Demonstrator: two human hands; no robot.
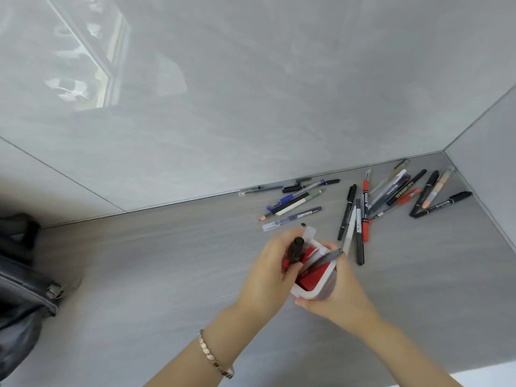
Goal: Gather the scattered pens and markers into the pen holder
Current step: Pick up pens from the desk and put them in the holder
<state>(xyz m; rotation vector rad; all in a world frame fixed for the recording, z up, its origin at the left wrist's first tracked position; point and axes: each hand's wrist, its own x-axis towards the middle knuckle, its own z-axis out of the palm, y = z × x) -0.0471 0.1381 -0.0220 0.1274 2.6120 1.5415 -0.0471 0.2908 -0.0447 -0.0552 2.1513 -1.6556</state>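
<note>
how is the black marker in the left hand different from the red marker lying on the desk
The black marker is gripped in the left hand, standing steeply over the pen holder; the red marker lies flat on the desk, untouched. Colours differ: black versus red-orange. Both are capped markers.

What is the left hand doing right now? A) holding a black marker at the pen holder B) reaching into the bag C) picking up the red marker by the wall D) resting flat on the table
A: the left hand grips a black marker upright at the rim of the pen holder, which the right hand steadies.
</note>
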